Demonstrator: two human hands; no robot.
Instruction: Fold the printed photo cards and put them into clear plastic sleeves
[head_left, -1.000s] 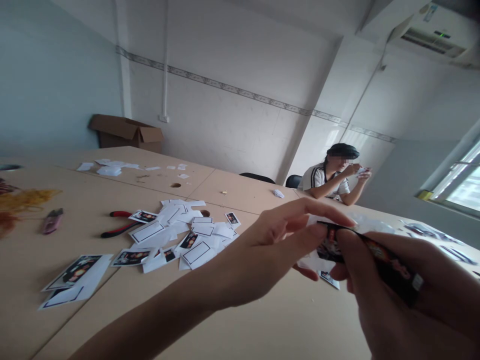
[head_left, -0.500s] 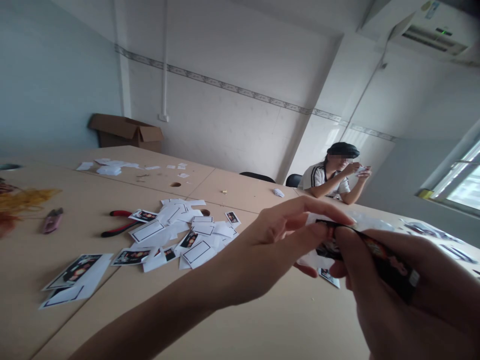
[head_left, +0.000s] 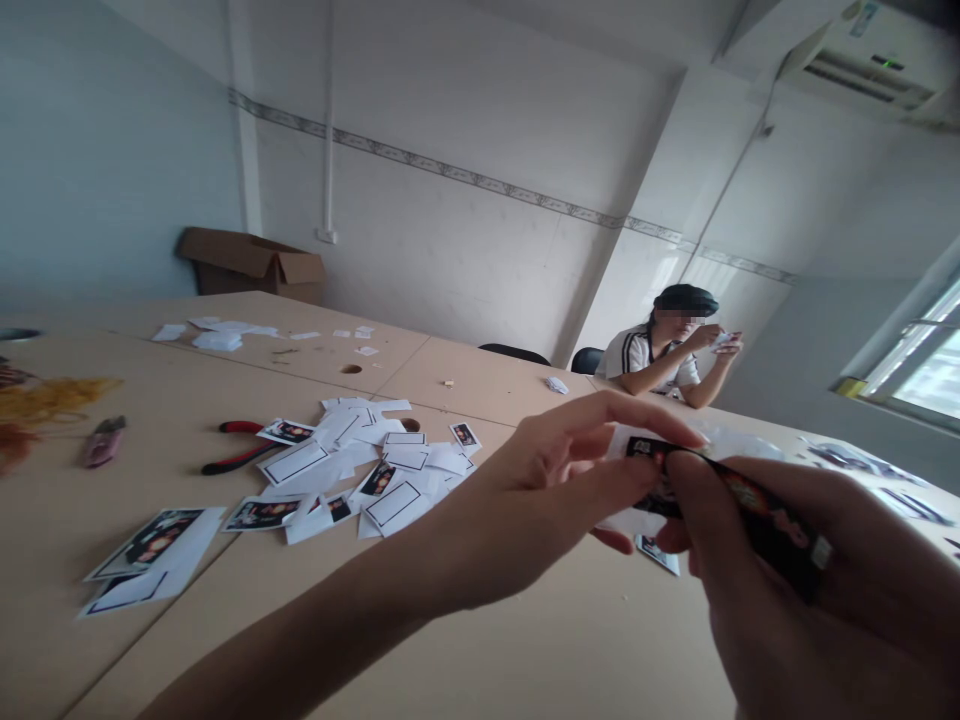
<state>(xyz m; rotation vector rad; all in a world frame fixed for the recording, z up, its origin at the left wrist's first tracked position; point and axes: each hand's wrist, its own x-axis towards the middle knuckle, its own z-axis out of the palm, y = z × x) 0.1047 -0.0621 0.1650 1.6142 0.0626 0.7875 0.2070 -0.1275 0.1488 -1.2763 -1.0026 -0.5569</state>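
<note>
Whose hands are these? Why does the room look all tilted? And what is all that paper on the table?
There is no machine here. A person wears a small camera on their head, so you see what they see: their own two hands from above. The room probably looks tilted because the head is leaning.

The left hand and the right hand both pinch a dark printed strip, with a bit of white paper behind it.

On the tan table lies a heap of paper slips, some blank and some with small pictures. Beside the heap are red-handled pliers. Further left are a small purple tool and some yellow threads. A cardboard box sits at the far end, by the wall.

Another person sits across the table, holding something small in their own hands.
</note>
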